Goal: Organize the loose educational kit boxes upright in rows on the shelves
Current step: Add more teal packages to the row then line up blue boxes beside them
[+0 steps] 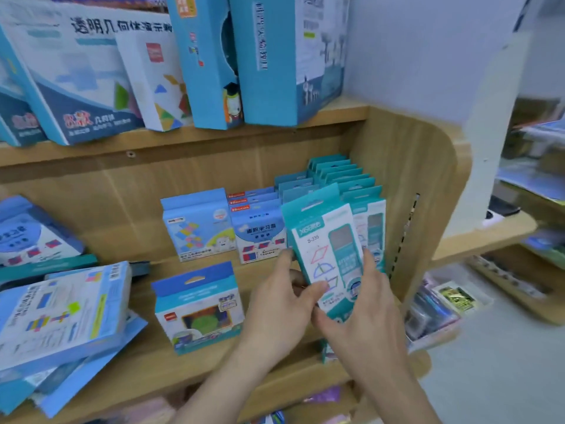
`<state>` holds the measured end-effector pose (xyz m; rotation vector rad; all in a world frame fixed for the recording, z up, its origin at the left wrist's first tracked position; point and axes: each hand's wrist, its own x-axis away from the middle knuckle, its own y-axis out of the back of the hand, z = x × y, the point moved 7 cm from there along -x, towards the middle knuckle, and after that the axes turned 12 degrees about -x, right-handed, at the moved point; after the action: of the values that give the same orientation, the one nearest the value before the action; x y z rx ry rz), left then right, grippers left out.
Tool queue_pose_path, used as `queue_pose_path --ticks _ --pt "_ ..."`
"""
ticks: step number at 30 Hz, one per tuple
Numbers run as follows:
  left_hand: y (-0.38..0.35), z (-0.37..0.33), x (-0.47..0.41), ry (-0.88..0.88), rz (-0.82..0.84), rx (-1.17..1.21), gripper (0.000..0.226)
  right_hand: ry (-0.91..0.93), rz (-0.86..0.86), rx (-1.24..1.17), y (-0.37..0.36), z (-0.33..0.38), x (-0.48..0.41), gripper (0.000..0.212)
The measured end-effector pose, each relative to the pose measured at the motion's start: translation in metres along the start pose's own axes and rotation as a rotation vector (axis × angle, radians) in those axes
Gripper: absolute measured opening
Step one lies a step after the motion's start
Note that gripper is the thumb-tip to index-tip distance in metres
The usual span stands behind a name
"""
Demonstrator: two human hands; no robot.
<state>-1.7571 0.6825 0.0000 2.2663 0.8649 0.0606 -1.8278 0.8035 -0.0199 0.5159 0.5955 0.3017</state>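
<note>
A teal and white kit box (324, 240) marked S-335 is held upright at the right end of the middle wooden shelf (159, 371). My left hand (281, 304) grips its lower left edge, and my right hand (363, 304) holds its lower right side. Behind it stands a row of several matching teal boxes (339, 175). To the left, blue boxes (198, 224) and a row of red-tabbed boxes (256, 231) stand upright. One blue box (198, 307) stands alone near the front. A pile of blue boxes (61, 316) lies flat and askew at the left.
Large blue boxes (269, 56) lean on the upper shelf (183, 139). The rounded wooden side panel (422, 194) closes the shelf on the right. Beyond it are lower shelves with packaged goods (443, 307). Another shelf level shows below the hands.
</note>
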Motion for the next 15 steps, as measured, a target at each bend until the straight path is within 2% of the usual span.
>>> queue_pose_path --ticks 4,8,11,15 --pt "-0.041 -0.017 -0.021 0.007 0.026 -0.042 0.042 -0.085 0.026 0.036 0.012 -0.034 -0.016 0.104" --pt "-0.078 -0.014 -0.049 0.02 -0.02 -0.037 0.04 -0.128 0.099 0.055 0.016 -0.063 -0.03 0.099" --pt "-0.103 -0.007 -0.069 0.011 -0.07 -0.131 0.042 -0.044 0.114 0.052 0.019 -0.078 -0.044 0.091" --pt "-0.12 -0.003 -0.077 -0.035 -0.161 -0.306 0.058 0.203 0.077 -0.06 0.02 -0.073 -0.059 0.066"
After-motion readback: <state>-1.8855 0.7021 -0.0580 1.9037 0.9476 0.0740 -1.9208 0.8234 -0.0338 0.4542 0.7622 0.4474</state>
